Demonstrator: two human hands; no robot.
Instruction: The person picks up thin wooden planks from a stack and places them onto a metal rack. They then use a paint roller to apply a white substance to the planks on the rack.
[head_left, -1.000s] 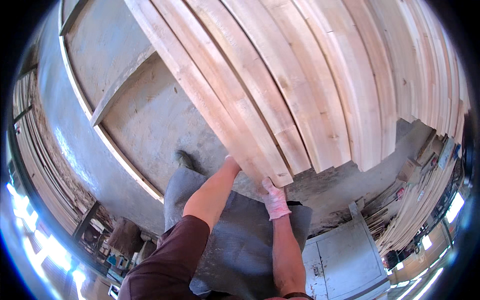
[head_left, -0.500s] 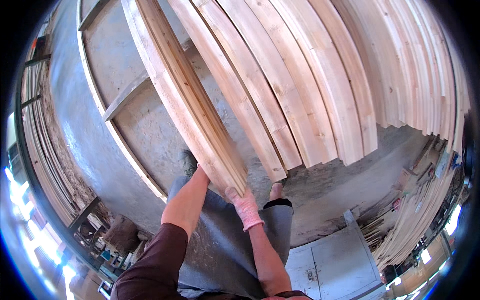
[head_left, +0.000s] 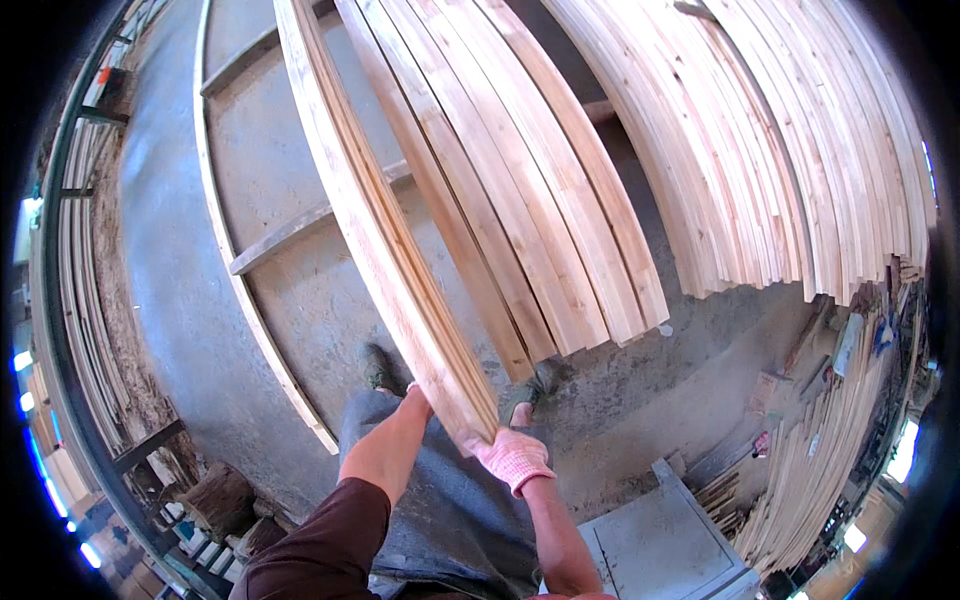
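Observation:
A narrow stack of long wooden boards [head_left: 400,290] slants from the top of the view down to my body. My right hand [head_left: 516,458], in a pink knitted glove, is closed around the near end of this stack at its right corner. My left hand [head_left: 418,396] reaches the stack's left side a little farther up. Its fingers are hidden behind the boards, so their grip does not show. To the right, several long boards [head_left: 520,190] lie side by side, apart from the stack.
A wooden frame with crosspieces [head_left: 285,238] lies on the concrete floor [head_left: 180,250] at left. Large rows of boards [head_left: 700,150] fill the far right. A grey cabinet [head_left: 660,545] stands near right, beside thin wood strips [head_left: 820,470]. My shoes [head_left: 378,368] are beneath the boards.
The stack's near end has come closer to me, with my right hand still on it. The boards at right show farther left, and more of the rows beyond them is visible.

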